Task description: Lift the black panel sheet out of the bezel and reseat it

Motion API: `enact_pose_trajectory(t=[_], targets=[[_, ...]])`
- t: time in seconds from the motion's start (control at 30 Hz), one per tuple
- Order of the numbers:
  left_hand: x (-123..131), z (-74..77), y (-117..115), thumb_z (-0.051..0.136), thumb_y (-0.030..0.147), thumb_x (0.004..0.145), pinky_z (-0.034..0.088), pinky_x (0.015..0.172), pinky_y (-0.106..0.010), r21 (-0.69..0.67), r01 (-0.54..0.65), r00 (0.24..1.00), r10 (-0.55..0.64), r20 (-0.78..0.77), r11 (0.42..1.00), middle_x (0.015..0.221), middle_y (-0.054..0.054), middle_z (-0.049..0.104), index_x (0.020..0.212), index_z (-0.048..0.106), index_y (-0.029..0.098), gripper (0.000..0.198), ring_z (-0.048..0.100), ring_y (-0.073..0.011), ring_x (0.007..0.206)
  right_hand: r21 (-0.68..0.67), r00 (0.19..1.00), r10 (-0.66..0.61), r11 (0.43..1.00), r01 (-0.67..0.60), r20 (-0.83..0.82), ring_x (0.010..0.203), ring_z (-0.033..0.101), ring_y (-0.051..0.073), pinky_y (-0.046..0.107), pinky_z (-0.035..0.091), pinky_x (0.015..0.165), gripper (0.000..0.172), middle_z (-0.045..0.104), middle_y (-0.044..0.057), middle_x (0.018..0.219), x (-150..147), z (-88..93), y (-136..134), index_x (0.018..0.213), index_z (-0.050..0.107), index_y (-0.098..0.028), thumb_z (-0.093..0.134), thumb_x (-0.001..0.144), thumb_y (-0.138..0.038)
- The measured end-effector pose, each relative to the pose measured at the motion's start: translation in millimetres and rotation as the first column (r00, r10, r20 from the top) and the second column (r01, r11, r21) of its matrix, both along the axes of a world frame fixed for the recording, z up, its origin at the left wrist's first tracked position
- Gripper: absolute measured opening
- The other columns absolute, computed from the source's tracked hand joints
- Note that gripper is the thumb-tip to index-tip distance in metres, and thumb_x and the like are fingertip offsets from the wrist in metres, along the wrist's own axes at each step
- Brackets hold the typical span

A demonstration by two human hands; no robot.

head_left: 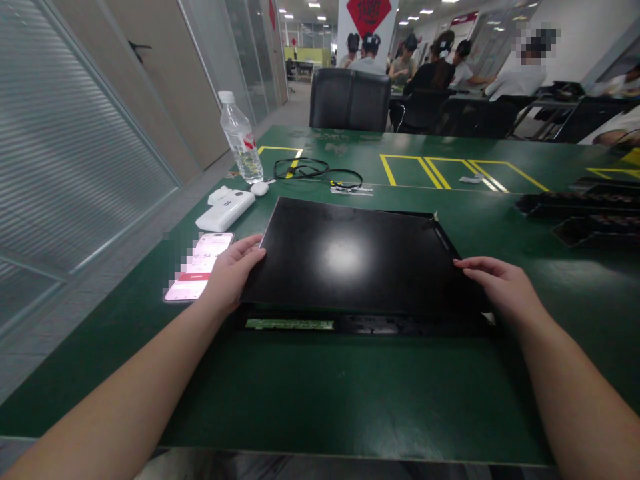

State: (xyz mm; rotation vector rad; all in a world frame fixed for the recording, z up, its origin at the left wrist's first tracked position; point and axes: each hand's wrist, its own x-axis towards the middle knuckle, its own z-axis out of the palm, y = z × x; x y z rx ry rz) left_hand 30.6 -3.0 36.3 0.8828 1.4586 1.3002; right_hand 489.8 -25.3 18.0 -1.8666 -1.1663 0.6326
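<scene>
Left hand (231,272) holds the dark panel (345,260) by its left edge; right hand (506,288), fingertips together at the right side, cannot tell whether on panel or black frame (415,325). Panel lies between the hands, long axis left to right, over the frame, whose near strip and far right corner show. Neither hand clearly nearer.
</scene>
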Motion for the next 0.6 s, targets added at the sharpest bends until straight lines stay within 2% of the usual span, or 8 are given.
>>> enact_pose_trajectory(t=[0.23,0.4,0.6], targets=[[-1.4,-2.3,0.1,0.080,0.021,0.078,0.059,0.065,-0.029,-0.008,-0.007,0.999,0.007,-0.041,1.000,0.089,-0.006,0.082,0.120,0.079,0.018,0.042,0.074,-0.0224,0.074,-0.033,0.997,-0.040,0.999,0.038,-0.061,0.110,0.070,0.034,0.048,0.047,0.107,0.020,0.083,0.009,0.105,-1.5,2.7,0.2,0.082,0.082,-0.025,0.075,0.065,-0.035],[-3.7,-5.1,-0.1,0.085,0.025,0.073,0.057,0.066,-0.027,0.035,0.038,0.999,-0.037,-0.030,0.999,0.090,-0.005,0.081,0.123,0.079,0.017,0.051,0.073,-0.0221,0.079,-0.018,0.998,-0.037,0.999,0.036,-0.049,0.109,0.070,0.034,0.047,0.048,0.105,0.021,0.083,0.010,0.103,-1.5,1.5,0.3,0.081,0.082,-0.025,0.075,0.064,-0.035],[-4.6,-6.6,0.7,0.088,0.026,0.068,0.053,0.060,-0.023,0.048,0.045,0.999,-0.045,0.000,0.998,0.084,-0.003,0.078,0.123,0.079,0.015,0.057,0.070,-0.0190,0.075,-0.037,0.996,-0.037,0.999,0.034,-0.081,0.107,0.071,0.034,0.047,0.050,0.102,0.020,0.084,0.009,0.102,-2.4,3.5,-0.6,0.081,0.082,-0.026,0.076,0.065,-0.035]])
